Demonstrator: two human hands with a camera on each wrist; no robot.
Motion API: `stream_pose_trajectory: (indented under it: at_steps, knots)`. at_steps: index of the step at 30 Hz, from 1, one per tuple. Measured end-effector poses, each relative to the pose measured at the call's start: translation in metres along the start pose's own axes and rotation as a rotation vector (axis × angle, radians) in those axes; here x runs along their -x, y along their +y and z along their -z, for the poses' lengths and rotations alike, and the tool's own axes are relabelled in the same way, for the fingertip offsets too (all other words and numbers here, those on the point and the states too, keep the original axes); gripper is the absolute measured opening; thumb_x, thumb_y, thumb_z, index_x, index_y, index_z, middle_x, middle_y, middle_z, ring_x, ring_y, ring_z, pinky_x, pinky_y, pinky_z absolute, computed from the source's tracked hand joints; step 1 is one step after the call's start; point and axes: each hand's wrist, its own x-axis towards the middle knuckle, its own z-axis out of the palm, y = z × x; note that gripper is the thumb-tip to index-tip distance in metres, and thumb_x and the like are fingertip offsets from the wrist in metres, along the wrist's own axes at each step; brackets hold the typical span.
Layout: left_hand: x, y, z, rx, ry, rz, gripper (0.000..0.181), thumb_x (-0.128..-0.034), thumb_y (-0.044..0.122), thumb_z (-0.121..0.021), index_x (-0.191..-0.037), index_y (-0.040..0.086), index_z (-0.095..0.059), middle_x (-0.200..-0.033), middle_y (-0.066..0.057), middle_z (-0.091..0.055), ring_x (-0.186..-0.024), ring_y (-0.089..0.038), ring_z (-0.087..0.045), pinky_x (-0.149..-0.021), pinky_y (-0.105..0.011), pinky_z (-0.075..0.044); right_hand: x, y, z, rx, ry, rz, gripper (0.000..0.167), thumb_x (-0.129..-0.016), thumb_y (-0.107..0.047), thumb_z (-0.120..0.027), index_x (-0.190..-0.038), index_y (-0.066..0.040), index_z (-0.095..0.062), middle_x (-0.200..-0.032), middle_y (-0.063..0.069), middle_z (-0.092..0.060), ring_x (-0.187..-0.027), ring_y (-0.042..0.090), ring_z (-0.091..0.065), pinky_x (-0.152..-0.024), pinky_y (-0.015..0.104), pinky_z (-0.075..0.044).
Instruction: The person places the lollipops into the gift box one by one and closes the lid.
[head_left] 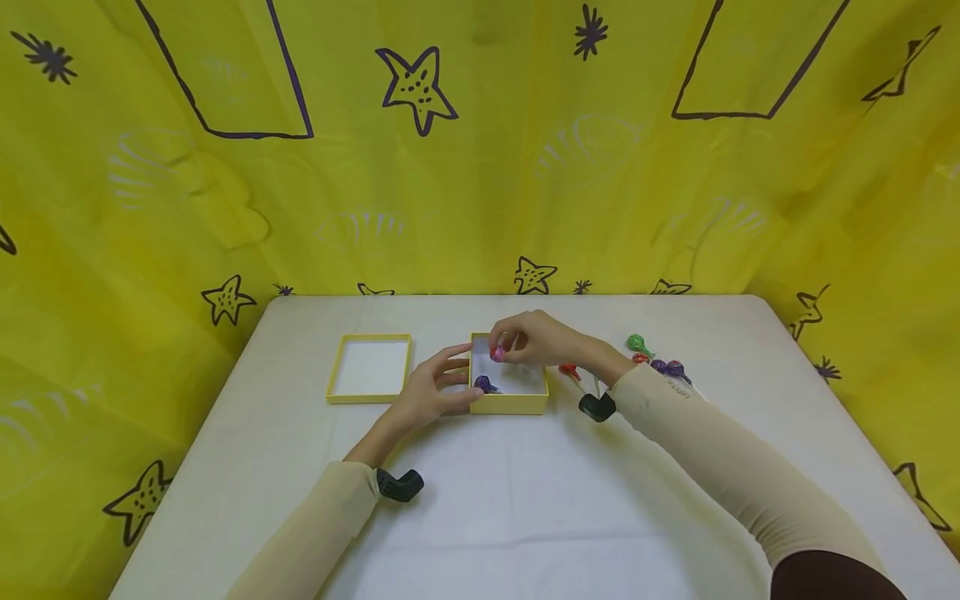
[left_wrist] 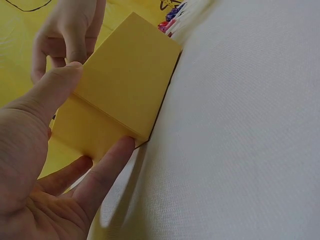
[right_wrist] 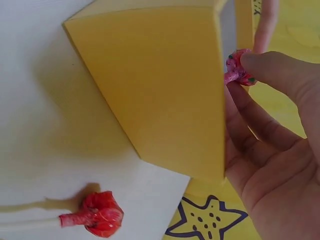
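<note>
Right hand (head_left: 551, 340): grip pinching pink lollipop (head_left: 497, 354) between thumb and fingers, at the yellow box (head_left: 508, 404) opening, about 10 o'clock of its middle. Left hand (head_left: 431, 390): grip spread round the box's 9 o'clock side, thumb on the near wall, fingers on the side wall, holding it. Purple lollipop (head_left: 483, 384) lies inside, toward 8 o'clock. Lid (head_left: 369, 367) flat on white surface (head_left: 525, 500), 9 o'clock of box. Red lollipop (head_left: 567, 369) near box, 3 o'clock; green lollipop (head_left: 636, 342) farther out, between 2 and 3.
</note>
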Motion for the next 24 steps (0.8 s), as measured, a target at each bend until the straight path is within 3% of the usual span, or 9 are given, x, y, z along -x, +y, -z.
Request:
stream_pose_trajectory:
  at_steps: [7,14,24]
  knots:
    - [0.0,0.001,0.0,0.004,0.006,-0.004,0.076,-0.0887,0.013,-0.083,-0.155,0.019,-0.045,-0.147,-0.02,-0.053,-0.129,-0.038,-0.058,-0.096,-0.045,-0.057,-0.004,-0.003,-0.012,0.052,-0.038,-0.02,0.015,-0.096,-0.009,-0.073,-0.111,-0.014,-0.071,-0.098,0.0,-0.072,-0.088,0.019,-0.066,-0.081,0.031,-0.057]
    - [0.001,0.001,-0.001,0.083,-0.018,0.01,0.077,-0.0891,0.008,-0.081,-0.155,0.018,-0.044,-0.15,-0.025,-0.048,-0.131,-0.042,-0.055,-0.084,-0.043,-0.062,-0.01,-0.003,-0.024,0.107,-0.065,0.013,0.015,-0.097,-0.009,-0.072,-0.112,-0.012,-0.07,-0.098,0.002,-0.072,-0.091,0.017,-0.067,-0.086,0.034,-0.059]
    - [0.001,0.001,-0.001,0.035,-0.004,-0.001,0.075,-0.0894,0.012,-0.082,-0.154,0.02,-0.046,-0.149,-0.023,-0.051,-0.13,-0.041,-0.057,-0.089,-0.043,-0.06,-0.016,-0.001,-0.031,0.107,-0.068,0.023,0.02,-0.098,-0.009,-0.072,-0.116,-0.016,-0.07,-0.103,0.003,-0.072,-0.093,0.016,-0.068,-0.087,0.034,-0.059]
